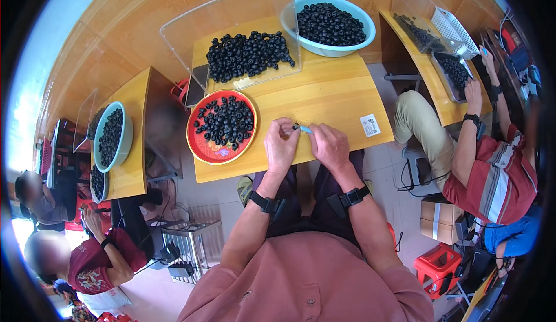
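Note:
My left hand (281,148) pinches a small round black piece (296,126) above the near edge of the yellow table (324,90). In my right hand (330,147) is a slim light-blue tool (306,129); its tip meets the black piece, and my fingers hide most of it. Left of my hands sits a red round tray (190,126) with many loose black pieces (225,122), some showing a hole or pale spot. Farther back, a clear plastic bin (231,3) holds a heap of the same pieces, next to a light-blue basin (369,29) filled with more.
A white label (369,125) is stuck at the table's right edge. Co-workers sit at side tables: one at left near a blue basin (126,133), one at right with a metal tray (443,70). A red stool (438,268) and cardboard box (439,220) stand on the floor.

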`<state>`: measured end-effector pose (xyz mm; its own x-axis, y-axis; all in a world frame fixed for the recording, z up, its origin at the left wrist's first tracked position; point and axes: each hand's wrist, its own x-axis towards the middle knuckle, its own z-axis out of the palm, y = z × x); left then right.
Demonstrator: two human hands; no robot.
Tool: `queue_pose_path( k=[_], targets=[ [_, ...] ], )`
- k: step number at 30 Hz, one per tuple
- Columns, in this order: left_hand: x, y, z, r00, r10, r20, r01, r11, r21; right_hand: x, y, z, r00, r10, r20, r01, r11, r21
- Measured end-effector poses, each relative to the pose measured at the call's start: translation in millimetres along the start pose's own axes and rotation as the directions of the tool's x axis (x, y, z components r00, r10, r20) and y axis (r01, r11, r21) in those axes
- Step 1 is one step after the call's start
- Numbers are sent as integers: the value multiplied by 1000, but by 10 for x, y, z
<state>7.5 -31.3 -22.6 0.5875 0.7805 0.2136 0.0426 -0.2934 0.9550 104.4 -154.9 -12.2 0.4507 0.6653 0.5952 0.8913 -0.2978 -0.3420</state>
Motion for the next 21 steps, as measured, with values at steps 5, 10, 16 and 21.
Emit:
queue_pose_path(
  k=[5,10,16,21],
  targets=[
    [-1,-17,3,1000,-2,4,2,1000,3,6,-5,-3,1000,1,-2,-1,1000,-5],
    [-20,-60,38,998,49,-27,-52,989,-139,22,-2,14,999,50,-6,-50,998,-35],
    [-15,41,-43,978,204,-42,-198,972,126,-34,26,91,993,53,-109,-61,996,-65],
    [-37,134,-65,968,242,-74,-232,965,120,-59,50,77,990,100,-95,-111,987,-119]
  ],
)
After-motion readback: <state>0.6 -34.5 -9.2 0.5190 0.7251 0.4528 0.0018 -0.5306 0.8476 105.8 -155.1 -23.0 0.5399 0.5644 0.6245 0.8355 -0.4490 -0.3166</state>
